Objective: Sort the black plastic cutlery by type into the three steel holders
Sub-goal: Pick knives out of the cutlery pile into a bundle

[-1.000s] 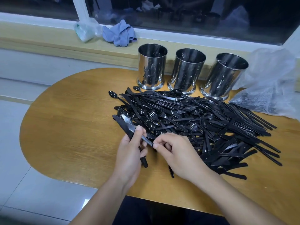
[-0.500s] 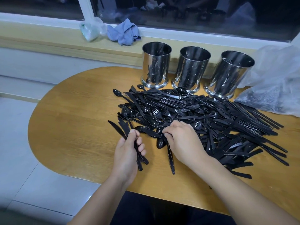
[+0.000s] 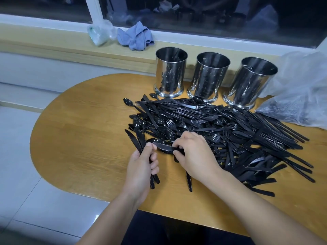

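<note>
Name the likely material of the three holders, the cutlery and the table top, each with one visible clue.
Holders: polished steel, mirror reflections. Cutlery: glossy black plastic, probably; thin and shiny. Table top: wood or wood-look laminate; grain lines show.

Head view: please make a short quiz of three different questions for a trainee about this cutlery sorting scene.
1. True or false: the left hand grips a bunch of knives.
2. How many steel holders stand behind the cutlery pile?
3. What does the right hand pinch? A) a fork from a holder B) a black piece at the pile's near edge C) the blue cloth

Key: 1 true; 2 three; 3 B
</note>
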### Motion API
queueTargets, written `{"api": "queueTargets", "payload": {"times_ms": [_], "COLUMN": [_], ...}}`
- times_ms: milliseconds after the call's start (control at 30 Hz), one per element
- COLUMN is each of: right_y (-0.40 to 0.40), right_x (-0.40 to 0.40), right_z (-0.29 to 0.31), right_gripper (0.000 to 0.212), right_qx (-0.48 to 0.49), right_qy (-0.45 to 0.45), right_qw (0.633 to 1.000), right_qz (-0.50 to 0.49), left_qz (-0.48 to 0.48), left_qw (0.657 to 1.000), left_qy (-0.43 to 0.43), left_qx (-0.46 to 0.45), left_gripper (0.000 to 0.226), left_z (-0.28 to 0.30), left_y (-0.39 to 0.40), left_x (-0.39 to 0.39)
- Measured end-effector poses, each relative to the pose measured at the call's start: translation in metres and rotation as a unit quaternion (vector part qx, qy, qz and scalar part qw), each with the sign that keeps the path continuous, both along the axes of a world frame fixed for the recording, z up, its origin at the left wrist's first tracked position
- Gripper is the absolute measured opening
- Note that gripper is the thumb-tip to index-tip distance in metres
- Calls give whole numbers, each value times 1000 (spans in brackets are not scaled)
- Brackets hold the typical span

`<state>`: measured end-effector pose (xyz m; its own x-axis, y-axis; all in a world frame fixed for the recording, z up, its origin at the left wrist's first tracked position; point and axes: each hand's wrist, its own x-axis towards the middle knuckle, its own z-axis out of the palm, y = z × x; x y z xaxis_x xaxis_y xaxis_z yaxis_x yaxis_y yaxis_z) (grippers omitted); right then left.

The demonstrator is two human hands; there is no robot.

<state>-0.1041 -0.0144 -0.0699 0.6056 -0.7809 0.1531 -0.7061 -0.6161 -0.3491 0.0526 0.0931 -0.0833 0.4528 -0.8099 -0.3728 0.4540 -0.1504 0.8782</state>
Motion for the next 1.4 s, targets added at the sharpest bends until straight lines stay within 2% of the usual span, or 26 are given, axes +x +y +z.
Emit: {"api": "queueTargets", "payload": {"times_ms": [67, 200, 300, 433, 600, 667, 767, 867, 933, 1067, 1200, 1400], "right_y": [-2, -7, -7, 3, 9, 9, 9, -2, -21, -69, -97, -107], "right_x": [-2, -5, -2, 3, 13, 13, 13, 9, 4, -6, -4, 7], "right_z": [2, 13, 25, 39, 48, 49, 46, 44, 41, 34, 28, 18], "right_gripper": [7, 14, 11, 13, 14, 15, 22, 15, 8, 25, 30, 38], "right_qx": [16, 78, 90, 123, 249, 260, 192, 150, 87, -14, -41, -64], "right_qy": [-28, -128, -191, -227, -289, -299, -258, -226, -187, -112, -29, 41], "right_qw": [999, 989, 977, 966, 924, 918, 947, 962, 978, 990, 996, 994], "right_qz": [-11, -17, -11, 7, 9, 8, 19, 17, -11, -88, -77, -79], "left_qz": [-2, -4, -23, -32, -38, -46, -52, -47, -40, -30, -48, -52], "left_qw": [1000, 1000, 999, 996, 994, 994, 993, 992, 993, 997, 997, 997], "left_qy": [-2, -9, -32, -65, -83, -91, -97, -112, -105, -58, -45, -51], "left_qx": [3, -8, -32, -51, -57, -48, -35, -37, -43, -50, -50, -25], "left_gripper": [24, 23, 21, 20, 39, 41, 42, 41, 43, 42, 36, 38], "left_z": [1, 5, 11, 17, 23, 24, 25, 22, 20, 17, 13, 7], "left_y": [0, 0, -1, -6, -12, -13, -15, -16, -18, -21, -21, -20], "left_x": [-1, -2, -4, -7, -15, -17, -17, -15, -13, -11, -6, -3]}}
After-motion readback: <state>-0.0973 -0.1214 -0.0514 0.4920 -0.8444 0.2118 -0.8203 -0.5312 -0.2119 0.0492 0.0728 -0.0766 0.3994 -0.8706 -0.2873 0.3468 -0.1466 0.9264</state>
